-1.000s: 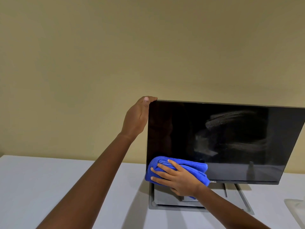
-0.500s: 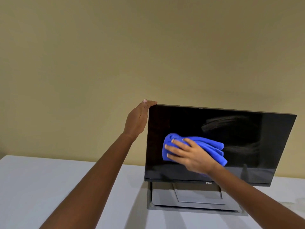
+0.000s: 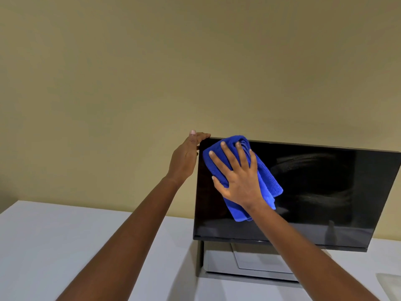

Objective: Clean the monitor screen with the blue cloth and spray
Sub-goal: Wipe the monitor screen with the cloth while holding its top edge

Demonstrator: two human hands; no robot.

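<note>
Head view looks slightly down at a dark monitor (image 3: 325, 192) standing on a white tabletop (image 3: 65, 246) against a plain beige wall (image 3: 195, 61). Its silver stand (image 3: 219, 263) shows below the bottom edge of the screen.

A right hand (image 3: 238, 181) lies flat on a folded blue cloth (image 3: 267, 183), pressing it against the upper left part of the screen. Its fingers (image 3: 225, 153) are spread wide and point up toward the top left corner, palm on the fabric. The cloth reaches from just under the top edge of the monitor down toward the middle of the screen, with its lower end sticking out beneath the wrist.

A left hand (image 3: 184, 159) rests against the left edge of the monitor at the top corner, thumb over the top edge; its fingers lie close together behind the frame and are mostly hidden, so I cannot tell how firmly they grip.

Faint smeared streaks show on the right half of the screen. The spray is out of sight. Something pale sits at the right edge of the tabletop, too cut off to tell what it is.
</note>
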